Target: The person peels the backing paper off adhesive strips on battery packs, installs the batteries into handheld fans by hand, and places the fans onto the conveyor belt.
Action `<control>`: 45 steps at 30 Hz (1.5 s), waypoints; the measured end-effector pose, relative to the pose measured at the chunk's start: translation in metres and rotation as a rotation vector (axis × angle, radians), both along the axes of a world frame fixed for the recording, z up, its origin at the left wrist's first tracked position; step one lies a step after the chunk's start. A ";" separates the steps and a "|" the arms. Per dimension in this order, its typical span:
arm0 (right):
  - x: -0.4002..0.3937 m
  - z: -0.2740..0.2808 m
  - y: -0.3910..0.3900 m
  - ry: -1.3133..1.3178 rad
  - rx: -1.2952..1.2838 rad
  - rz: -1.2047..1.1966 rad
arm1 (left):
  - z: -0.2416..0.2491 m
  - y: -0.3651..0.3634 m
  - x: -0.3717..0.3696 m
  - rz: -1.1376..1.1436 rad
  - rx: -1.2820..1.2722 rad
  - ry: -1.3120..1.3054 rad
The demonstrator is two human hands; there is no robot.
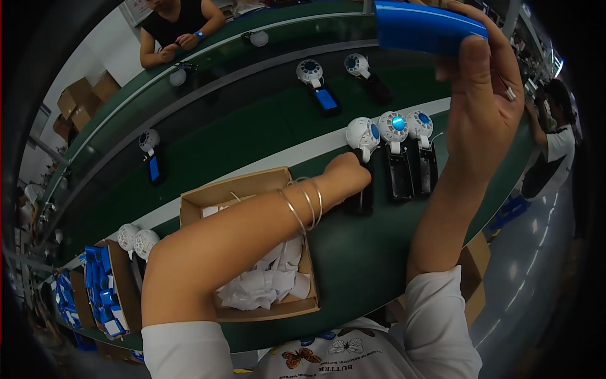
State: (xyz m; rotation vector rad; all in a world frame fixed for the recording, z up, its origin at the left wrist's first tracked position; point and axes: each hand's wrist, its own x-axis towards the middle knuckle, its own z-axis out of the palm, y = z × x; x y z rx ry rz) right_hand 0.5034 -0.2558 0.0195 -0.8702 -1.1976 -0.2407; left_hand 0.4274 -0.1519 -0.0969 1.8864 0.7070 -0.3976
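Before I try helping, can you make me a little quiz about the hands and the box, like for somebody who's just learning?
1. Which hand holds up the blue pack, left or right?
2. True or false: metal bangles circle the left arm.
3. What lies in the open cardboard box below that arm?
A. Red apples
B. White scraps
C. Green leaves

Key:
1. The right hand.
2. True.
3. B.

Green surface | 3 white-headed devices: lined up at right | open cardboard box: placed left of them | cartons of blue packs: set farther left
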 end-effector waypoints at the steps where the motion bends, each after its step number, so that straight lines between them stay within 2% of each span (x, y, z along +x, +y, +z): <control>1: -0.004 0.000 -0.001 -0.005 -0.016 0.008 | -0.001 0.005 -0.001 0.019 -0.002 0.001; 3: -0.013 0.001 0.000 -0.010 -0.056 0.028 | -0.005 0.017 -0.008 0.196 -0.094 -0.151; 4: -0.019 0.002 0.000 -0.016 -0.079 0.041 | 0.002 0.017 -0.023 0.267 -0.040 -0.320; 6: -0.030 0.003 0.002 -0.011 -0.148 0.076 | 0.028 0.023 -0.063 0.446 -0.478 -0.460; 10: -0.076 -0.016 0.025 -0.065 -0.194 0.234 | 0.063 0.046 -0.163 0.508 -0.386 -0.809; 13: -0.125 -0.042 0.060 -0.234 -0.108 0.432 | 0.057 0.055 -0.228 0.635 -0.384 -0.959; 14: -0.147 -0.047 0.071 -0.320 -0.086 0.397 | 0.051 0.054 -0.240 0.730 -0.268 -1.003; 16: -0.182 -0.051 0.087 -0.420 -0.054 0.373 | 0.045 0.051 -0.256 0.759 -0.198 -1.109; 18: -0.205 -0.058 0.099 -0.735 -0.038 0.243 | 0.040 0.056 -0.272 0.713 -0.123 -1.226; 22: -0.227 -0.063 0.111 -0.750 -0.080 0.193 | 0.043 0.060 -0.279 0.750 0.037 -1.208; 23: -0.228 -0.062 0.112 -0.743 -0.086 0.162 | 0.044 0.062 -0.280 0.751 0.035 -1.220; 25: -0.230 -0.059 0.110 -0.741 -0.095 0.131 | 0.044 0.063 -0.280 0.752 -0.140 -1.288; 27: -0.231 -0.053 0.106 -0.657 -0.256 0.079 | 0.039 0.066 -0.279 0.713 -0.106 -1.300; 28: -0.231 -0.053 0.109 -0.661 -0.258 0.080 | 0.039 0.067 -0.278 0.674 -0.071 -1.303; 31: -0.230 -0.056 0.119 -0.399 -0.370 0.251 | 0.039 0.062 -0.279 0.589 0.122 -1.321; 32: -0.230 -0.058 0.121 -0.338 -0.402 0.330 | 0.040 0.060 -0.281 0.556 0.074 -1.307; 34: -0.236 -0.057 0.128 -0.417 -0.353 0.345 | 0.037 0.063 -0.277 0.566 0.046 -1.330; 36: -0.232 -0.054 0.136 -0.357 -0.464 0.334 | 0.032 0.072 -0.278 0.567 0.056 -1.302; 39: -0.219 -0.062 0.164 0.053 -0.677 0.652 | 0.037 0.083 -0.289 0.590 0.154 -1.127; 41: -0.190 -0.051 0.198 0.083 -1.046 0.623 | 0.036 0.088 -0.315 0.547 -0.045 -0.881; 42: -0.173 -0.057 0.221 0.065 -1.140 0.506 | 0.039 0.100 -0.339 0.477 0.347 -0.798; 44: -0.136 -0.084 0.262 -0.157 -1.254 0.228 | 0.067 0.113 -0.386 0.541 1.015 -0.356; 45: -0.119 -0.102 0.278 -0.277 -1.286 0.119 | 0.067 0.126 -0.409 0.537 1.413 -0.226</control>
